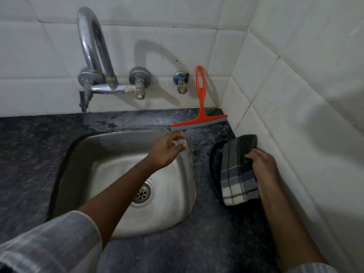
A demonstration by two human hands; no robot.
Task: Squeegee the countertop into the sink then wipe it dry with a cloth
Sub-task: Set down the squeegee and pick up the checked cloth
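An orange squeegee [201, 107] leans upright against the tiled back wall, its grey blade resting on the dark speckled countertop [212, 243] behind the steel sink [173, 194]. My left hand [167, 148] hovers over the sink's right rim, just below the blade, fingers loosely curled and holding nothing. My right hand [262, 162] presses on a folded grey, blue and white checked cloth [238, 174] lying on the counter by the right wall. The counter behind the sink looks wet.
A chrome gooseneck tap [92, 56] and a small blue-handled valve [181, 81] project from the back wall. The tiled right wall [295, 125] closes off the counter just beyond the cloth. A drain [142, 192] sits at the sink's bottom.
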